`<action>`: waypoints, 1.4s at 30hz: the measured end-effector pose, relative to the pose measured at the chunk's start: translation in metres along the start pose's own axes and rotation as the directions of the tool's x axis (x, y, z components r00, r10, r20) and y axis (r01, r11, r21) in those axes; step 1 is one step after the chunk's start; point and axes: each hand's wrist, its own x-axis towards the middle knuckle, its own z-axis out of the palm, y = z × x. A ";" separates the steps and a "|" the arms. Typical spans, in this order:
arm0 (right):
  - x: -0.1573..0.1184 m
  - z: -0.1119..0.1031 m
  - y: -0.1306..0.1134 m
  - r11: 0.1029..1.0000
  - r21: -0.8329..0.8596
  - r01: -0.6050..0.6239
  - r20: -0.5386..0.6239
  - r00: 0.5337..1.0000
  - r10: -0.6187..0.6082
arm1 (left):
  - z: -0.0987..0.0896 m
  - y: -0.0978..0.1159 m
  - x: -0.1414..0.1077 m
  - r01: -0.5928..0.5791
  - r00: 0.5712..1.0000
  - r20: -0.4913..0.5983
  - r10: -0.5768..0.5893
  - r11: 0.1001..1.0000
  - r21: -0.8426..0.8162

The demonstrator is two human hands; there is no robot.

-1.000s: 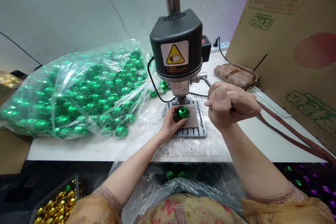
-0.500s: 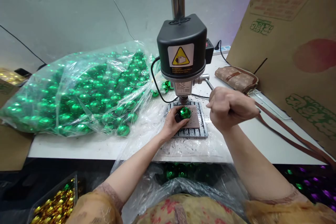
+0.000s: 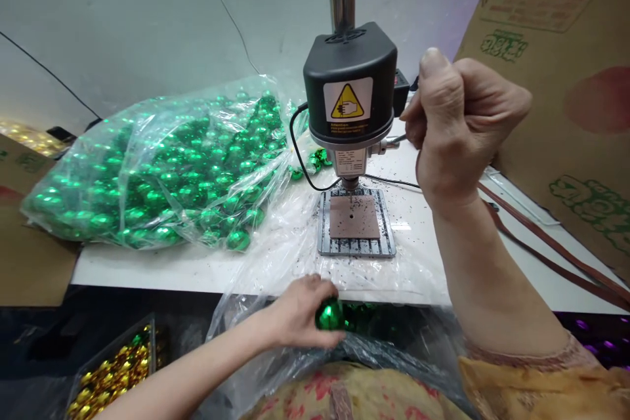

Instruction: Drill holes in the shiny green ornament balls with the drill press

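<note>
A shiny green ball ornament [image 3: 329,315] is in my left hand [image 3: 300,312], low at the table's front edge, with thumb and fingers around its side. Just below lies an open plastic bag [image 3: 388,354] with more green balls partly visible inside. My right hand [image 3: 455,118] is a raised fist around the feed lever [image 3: 394,142] of a small black drill press [image 3: 352,85]; the fingers hide the lever's end. Under the drill's chuck, a brown board [image 3: 354,218] with a small hole lies on the slotted metal base [image 3: 357,248].
A big clear bag of green balls [image 3: 162,170] fills the table's left. Dark shavings dot the white table [image 3: 147,269] and plastic film. At right are a large carton [image 3: 556,111] and brown straps [image 3: 546,243]. Gold balls fill a crate [image 3: 111,374] below left.
My left hand has brought the green ball off the board, down and toward me past the table edge. My right fist has risen with the lever. The view has shifted slightly.
</note>
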 end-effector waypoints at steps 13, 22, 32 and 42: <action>-0.005 0.001 -0.006 1.000 0.019 0.004 -0.039 0.999 -0.003 | -0.057 -0.139 0.096 0.313 0.856 -0.472 -0.208 0.937 0.155; -0.005 0.005 -0.007 0.999 0.043 0.008 -0.068 0.998 -0.005 | -0.084 -0.202 0.170 0.489 0.836 -0.427 -0.345 0.822 0.293; -0.006 0.000 -0.008 0.999 0.031 -0.017 -0.022 1.000 0.018 | -0.076 -0.143 0.102 0.296 0.767 -0.549 -0.331 0.942 -0.155; -0.006 0.000 -0.006 0.998 0.052 0.028 -0.037 0.999 -0.026 | -0.042 -0.070 0.085 0.007 0.837 -0.165 -0.522 0.312 -0.950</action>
